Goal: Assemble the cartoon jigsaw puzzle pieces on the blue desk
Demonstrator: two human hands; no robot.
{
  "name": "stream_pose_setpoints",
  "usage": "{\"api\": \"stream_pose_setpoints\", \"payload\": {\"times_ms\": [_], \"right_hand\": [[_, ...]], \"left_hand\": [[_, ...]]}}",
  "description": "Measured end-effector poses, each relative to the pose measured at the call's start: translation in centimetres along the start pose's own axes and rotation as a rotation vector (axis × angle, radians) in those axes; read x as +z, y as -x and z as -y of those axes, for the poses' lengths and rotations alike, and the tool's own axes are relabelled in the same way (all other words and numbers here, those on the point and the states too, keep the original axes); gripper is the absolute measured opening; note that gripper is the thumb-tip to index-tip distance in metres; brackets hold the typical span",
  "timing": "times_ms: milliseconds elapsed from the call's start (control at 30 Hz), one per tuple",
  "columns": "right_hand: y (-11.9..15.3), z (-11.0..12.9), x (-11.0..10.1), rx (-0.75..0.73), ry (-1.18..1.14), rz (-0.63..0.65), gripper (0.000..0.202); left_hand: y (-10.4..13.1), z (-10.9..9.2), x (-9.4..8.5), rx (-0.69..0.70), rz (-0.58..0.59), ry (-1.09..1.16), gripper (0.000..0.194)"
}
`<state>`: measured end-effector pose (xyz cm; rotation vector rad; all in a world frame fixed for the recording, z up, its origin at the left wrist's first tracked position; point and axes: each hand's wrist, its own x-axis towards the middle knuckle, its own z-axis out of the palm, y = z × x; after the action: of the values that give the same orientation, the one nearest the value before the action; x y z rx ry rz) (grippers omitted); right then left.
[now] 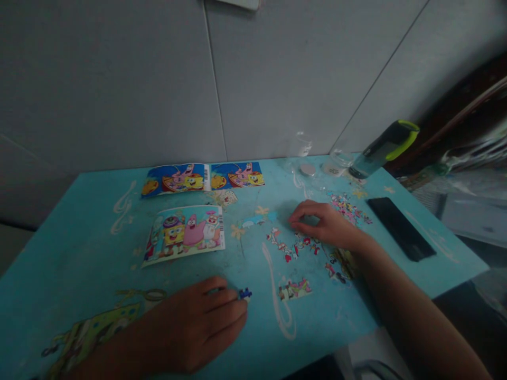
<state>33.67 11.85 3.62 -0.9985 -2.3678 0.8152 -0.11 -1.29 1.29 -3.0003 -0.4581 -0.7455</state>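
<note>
On the turquoise table [99,227], my left hand [209,322] rests low in the view with its fingers curled, next to a small dark blue puzzle piece [245,293] at the fingertips. My right hand [322,221] is closed, thumb and forefinger pinched above the table; what it holds, if anything, is too small to name. Loose puzzle pieces [293,247] lie just below it. A joined light-blue strip [257,219] lies to its left. Nearer the front edge is a small joined section [295,289]. More pieces [348,207] are heaped behind the right hand.
A picture sheet [186,235] lies left of centre, and two blue picture cards [176,179] lie near the wall. Clear cups [303,145] and a leaning bottle [380,150] stand at the back right. A black phone-like slab [401,228] lies on the right.
</note>
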Motion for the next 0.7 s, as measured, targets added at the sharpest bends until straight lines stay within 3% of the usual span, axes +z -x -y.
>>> {"api": "stream_pose_setpoints", "payload": {"times_ms": [233,367,700], "right_hand": [[-0.3,1.1,2.1,-0.115,0.056,0.142,0.011],[-0.3,1.6,3.0,-0.135,0.105,0.16,0.012],[-0.1,1.6,2.8,-0.075,0.088,0.22,0.012]], "left_hand": [[0.1,0.4,0.7,-0.013,0.017,0.026,0.019],[-0.2,0.4,0.7,-0.011,0.013,0.038,0.017],[-0.6,0.4,0.5,-0.039,0.038,0.047,0.017]]}}
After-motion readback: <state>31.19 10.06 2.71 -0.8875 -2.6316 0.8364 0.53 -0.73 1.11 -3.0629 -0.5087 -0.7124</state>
